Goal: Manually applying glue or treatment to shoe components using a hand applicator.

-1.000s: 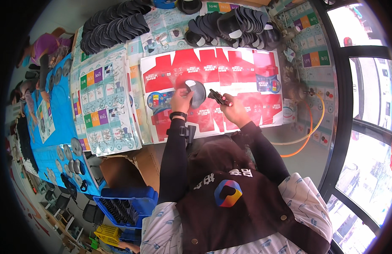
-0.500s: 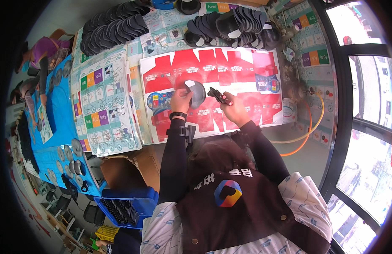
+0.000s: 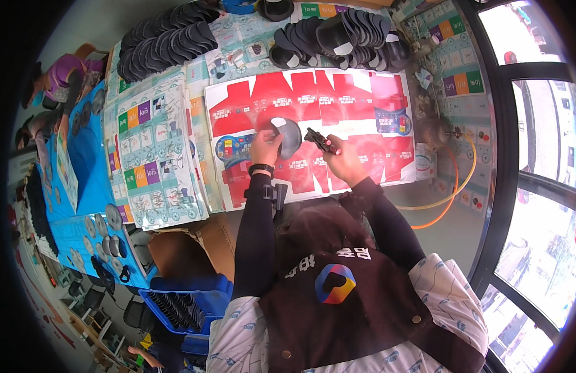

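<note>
My left hand (image 3: 263, 149) is closed on the left edge of a dark grey curved pad (image 3: 289, 139) with a white patch near its top. My right hand (image 3: 347, 163) is wrapped round a small black tool shaped like a spray gun (image 3: 321, 139), with reddish ends near my fingers. The tool's tip points left toward the pad, with a small gap between them. Both hands are over a flat sheet printed with red box outlines (image 3: 303, 110). Part of the tool's grip is hidden in my palm.
Nested dark pads stand in rows at the back left (image 3: 170, 46) and back right (image 3: 356, 37). Stacked printed sheets (image 3: 157, 161) lie left. A yellow hose (image 3: 465, 177) and an orange hose curve at the right. A blue crate (image 3: 222, 298) holds pads below; people work at a blue table (image 3: 92, 174).
My hands, the pad and the tool hold nearly the same place. At the far left, a person's printed sheet has been tilted up, and a person at the bottom has shifted.
</note>
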`<state>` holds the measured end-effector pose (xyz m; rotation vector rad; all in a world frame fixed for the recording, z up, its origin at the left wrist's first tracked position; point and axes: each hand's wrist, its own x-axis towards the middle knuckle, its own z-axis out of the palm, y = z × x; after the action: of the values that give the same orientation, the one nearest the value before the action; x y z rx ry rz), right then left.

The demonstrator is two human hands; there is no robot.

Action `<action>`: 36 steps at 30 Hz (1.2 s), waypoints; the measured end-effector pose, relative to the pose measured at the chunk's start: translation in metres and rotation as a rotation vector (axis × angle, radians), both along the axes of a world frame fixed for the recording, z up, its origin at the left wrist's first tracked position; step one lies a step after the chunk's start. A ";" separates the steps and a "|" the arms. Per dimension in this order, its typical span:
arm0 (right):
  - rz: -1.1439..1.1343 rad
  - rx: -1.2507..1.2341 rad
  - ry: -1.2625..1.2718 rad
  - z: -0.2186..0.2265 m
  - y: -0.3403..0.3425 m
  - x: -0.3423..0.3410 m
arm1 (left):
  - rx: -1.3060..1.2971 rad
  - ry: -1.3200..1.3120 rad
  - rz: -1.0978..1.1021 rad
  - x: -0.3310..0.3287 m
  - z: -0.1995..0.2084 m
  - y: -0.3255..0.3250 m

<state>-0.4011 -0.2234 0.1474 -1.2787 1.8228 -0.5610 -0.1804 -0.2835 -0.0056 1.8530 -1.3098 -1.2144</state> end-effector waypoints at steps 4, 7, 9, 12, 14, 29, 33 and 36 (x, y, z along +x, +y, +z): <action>0.007 0.010 0.053 -0.003 0.001 -0.005 | -0.004 0.007 0.001 -0.002 -0.002 0.000; 0.037 0.082 0.072 0.000 0.004 -0.002 | -0.008 0.013 0.012 0.002 -0.005 0.002; 0.051 0.088 0.069 -0.001 0.006 -0.001 | -0.011 0.010 0.010 0.002 -0.005 0.002; 0.062 0.084 0.038 -0.008 0.009 -0.003 | 0.013 0.033 0.025 -0.002 0.001 0.000; 0.063 0.073 0.008 -0.009 0.009 -0.003 | 0.040 0.054 0.046 -0.004 0.004 0.000; 0.067 0.107 0.034 -0.008 0.010 0.000 | -0.021 0.015 -0.001 0.000 -0.006 0.001; 0.080 0.122 0.060 -0.008 0.010 0.004 | -0.019 0.003 -0.007 0.000 -0.005 0.000; 0.091 0.148 0.014 -0.001 0.007 0.008 | -0.026 -0.017 -0.009 0.001 -0.004 0.001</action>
<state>-0.3936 -0.2162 0.1460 -1.2606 1.7733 -0.3618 -0.1790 -0.2827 -0.0098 1.8447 -1.3388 -1.1829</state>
